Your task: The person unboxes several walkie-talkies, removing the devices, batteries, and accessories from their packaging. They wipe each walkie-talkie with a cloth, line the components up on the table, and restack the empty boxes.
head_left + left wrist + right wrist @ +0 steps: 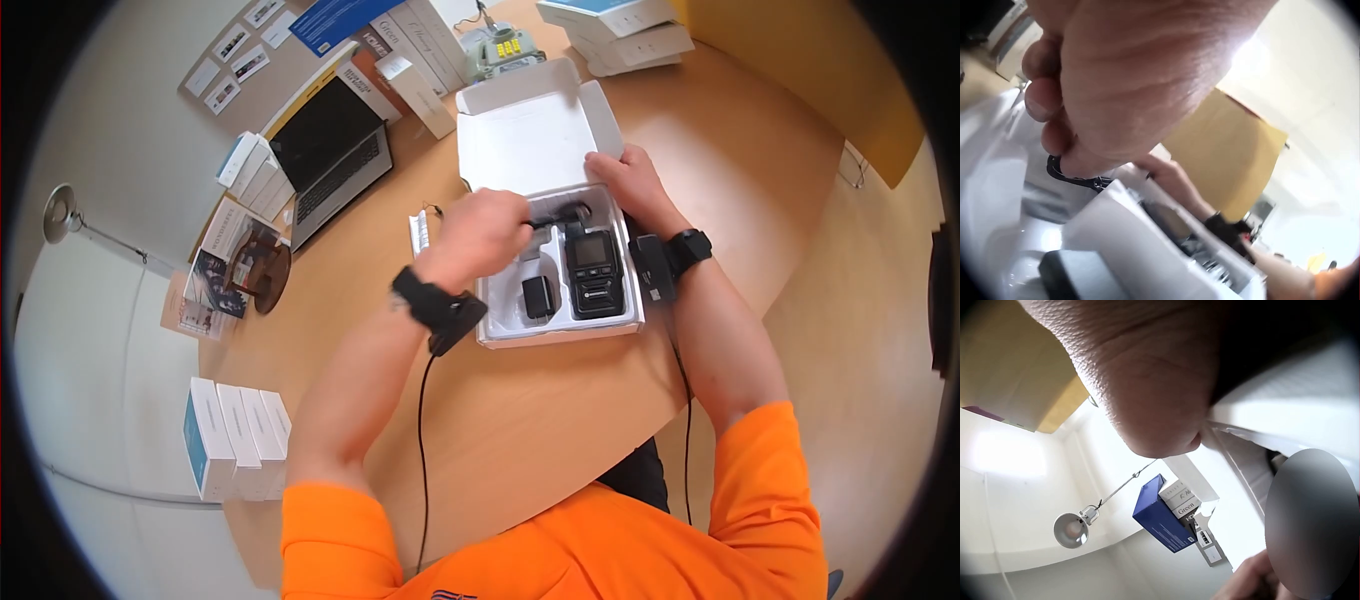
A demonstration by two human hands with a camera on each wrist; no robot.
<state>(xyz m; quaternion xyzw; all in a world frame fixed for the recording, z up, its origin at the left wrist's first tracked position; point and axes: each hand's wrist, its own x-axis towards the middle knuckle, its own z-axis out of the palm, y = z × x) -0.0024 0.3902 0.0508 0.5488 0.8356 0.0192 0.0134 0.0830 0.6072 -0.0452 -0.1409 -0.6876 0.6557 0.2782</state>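
An open white box is seen on a wooden desk, its lid raised at the far side. A black cable-like item lies at the far part of the box's white tray, directly right of the left hand, and its near-hand end is held in that hand's grip. The grip is closed: the fingers are curled down round the item, and a dark loop is shown just below them in the left wrist view. What exactly the item is cannot be made out.

At the far right corner of the box, the right hand is placed against the side, its thumb extended to the left by the lid's side flap. Its other fingers are mostly hidden, so how far this grip is open or closed cannot be told.

In the tray, a black device with a small screen is set on the right, and a small black block is set at the near left. Beyond the box on the left, an open laptop is seen; stacked white boxes are seen at the far right.
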